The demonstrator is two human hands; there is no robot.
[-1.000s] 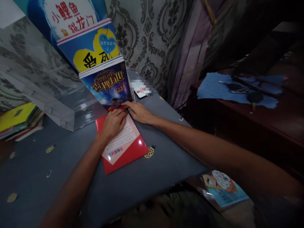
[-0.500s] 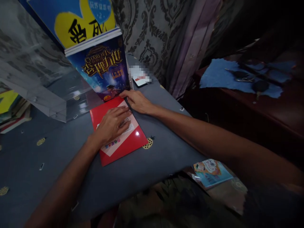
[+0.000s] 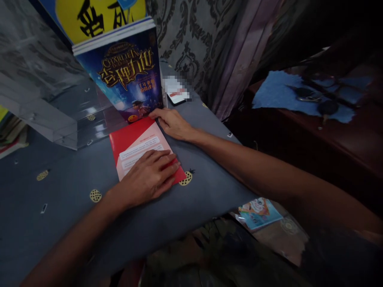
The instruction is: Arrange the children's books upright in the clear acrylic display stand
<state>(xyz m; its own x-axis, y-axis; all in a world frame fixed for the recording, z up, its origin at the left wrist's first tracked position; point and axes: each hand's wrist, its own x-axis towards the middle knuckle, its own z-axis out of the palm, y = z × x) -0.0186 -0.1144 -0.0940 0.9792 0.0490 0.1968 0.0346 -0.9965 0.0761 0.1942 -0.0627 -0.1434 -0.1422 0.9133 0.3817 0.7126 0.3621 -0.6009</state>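
A red book [image 3: 131,137] with a pale text panel lies flat on the grey cloth-covered table [image 3: 60,215]. My left hand [image 3: 149,177] rests flat on its near end, fingers stretched out toward the right. My right hand [image 3: 170,123] lies at the book's far right corner, fingers curved against the base of a dark blue book [image 3: 122,75] that stands leaning in a row. Behind it stands a blue and yellow book [image 3: 98,16].
A clear plastic stand [image 3: 50,111] sits to the left, with stacked books [image 3: 12,127] at the far left edge. A phone [image 3: 176,97] lies behind my right hand. A dark wooden surface with blue paper [image 3: 275,95] is to the right, and a picture book [image 3: 257,209] lies below the table's edge.
My left hand has slid down the red book toward its near end, uncovering the pale text panel. My right hand has stayed at the far corner. The view has shifted closer and downward.
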